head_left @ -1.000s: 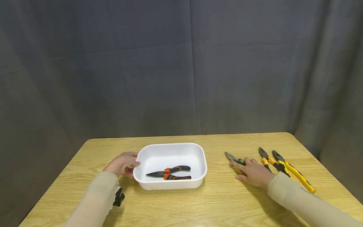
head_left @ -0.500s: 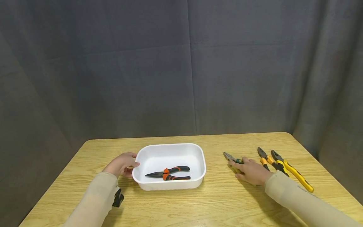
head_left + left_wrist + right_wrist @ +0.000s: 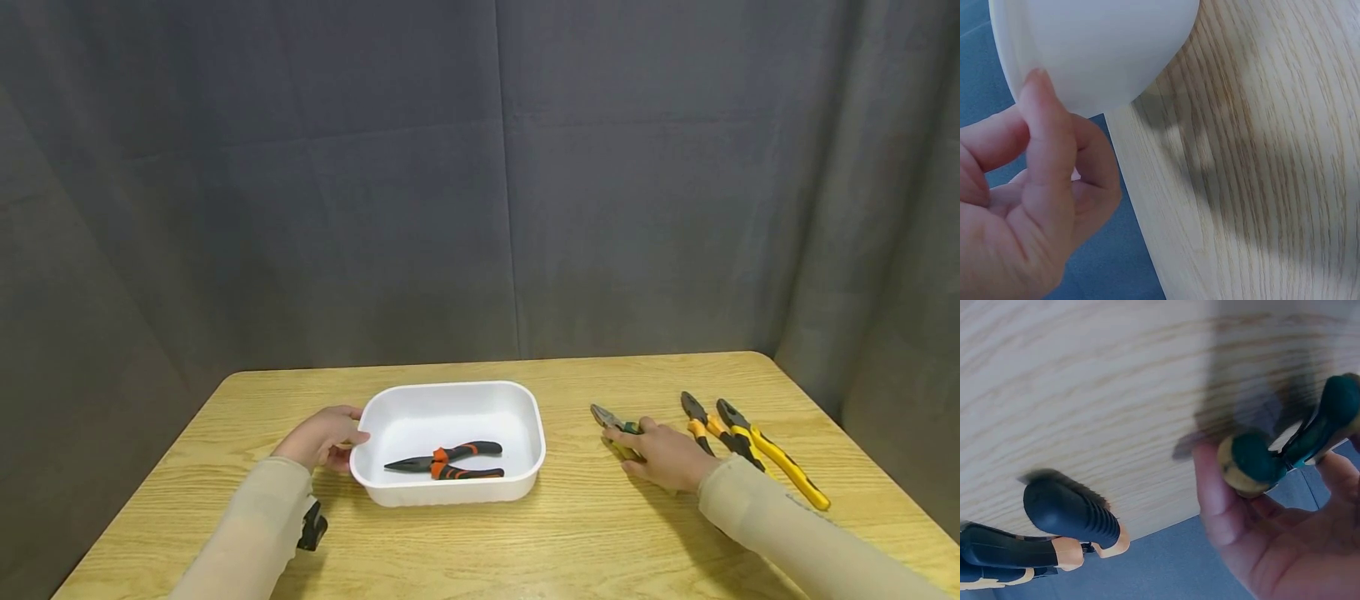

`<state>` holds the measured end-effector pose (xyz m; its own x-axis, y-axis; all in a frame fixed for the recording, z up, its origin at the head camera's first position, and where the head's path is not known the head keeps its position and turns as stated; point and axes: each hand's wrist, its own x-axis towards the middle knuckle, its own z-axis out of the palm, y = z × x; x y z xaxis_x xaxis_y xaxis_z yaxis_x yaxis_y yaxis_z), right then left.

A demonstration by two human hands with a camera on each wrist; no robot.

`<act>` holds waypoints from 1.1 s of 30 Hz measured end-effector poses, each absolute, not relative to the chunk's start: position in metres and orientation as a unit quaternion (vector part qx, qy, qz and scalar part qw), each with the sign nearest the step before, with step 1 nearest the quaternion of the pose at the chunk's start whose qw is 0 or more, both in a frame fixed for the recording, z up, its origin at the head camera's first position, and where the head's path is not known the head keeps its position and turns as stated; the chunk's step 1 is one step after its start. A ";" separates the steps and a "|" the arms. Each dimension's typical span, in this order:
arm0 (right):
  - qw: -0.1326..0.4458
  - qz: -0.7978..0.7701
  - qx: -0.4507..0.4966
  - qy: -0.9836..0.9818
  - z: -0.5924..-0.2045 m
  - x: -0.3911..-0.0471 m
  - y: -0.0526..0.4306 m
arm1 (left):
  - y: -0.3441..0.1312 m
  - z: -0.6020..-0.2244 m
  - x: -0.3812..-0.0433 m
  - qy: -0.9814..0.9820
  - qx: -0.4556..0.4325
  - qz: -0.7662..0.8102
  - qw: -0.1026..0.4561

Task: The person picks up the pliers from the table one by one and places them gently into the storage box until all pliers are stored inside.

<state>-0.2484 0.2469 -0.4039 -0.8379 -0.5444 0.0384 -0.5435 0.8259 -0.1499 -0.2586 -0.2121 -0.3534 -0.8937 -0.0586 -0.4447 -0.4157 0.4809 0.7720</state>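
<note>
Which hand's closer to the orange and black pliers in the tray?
Left. The left hand grips the left end of the tray, near the tips of the orange and black pliers; the right hand is farther, beyond the tray's right end, holding green and yellow pliers.

A light wood-grain table (image 3: 566, 542) bears a white plastic tray (image 3: 450, 492), orange-and-black combination pliers (image 3: 695, 408) and, just beside, yellow-and-black combination pliers (image 3: 772, 452).

Smooth white-plastic tray (image 3: 446, 492), grained wood table (image 3: 480, 550)
</note>
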 end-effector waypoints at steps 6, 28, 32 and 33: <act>0.014 -0.089 -0.276 0.957 -0.402 -0.249 0.244 | -0.212 -0.354 -0.259 0.839 -0.140 0.493 0.181; -0.022 -0.043 -0.209 0.977 -0.400 -0.241 0.226 | -0.217 -0.365 -0.267 0.838 -0.141 0.495 0.181; -0.037 -0.031 -0.197 0.979 -0.399 -0.241 0.224 | -0.217 -0.364 -0.266 0.837 -0.141 0.497 0.180; -0.039 -0.030 -0.192 0.980 -0.399 -0.241 0.224 | -0.213 -0.355 -0.259 0.840 -0.140 0.493 0.180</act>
<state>-0.2406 0.2238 -0.3988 -0.9228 -0.3750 0.0882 -0.3796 0.9242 -0.0428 -0.2590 -0.2129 -0.3551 -0.8960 -0.0582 -0.4401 -0.4127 0.4747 0.7774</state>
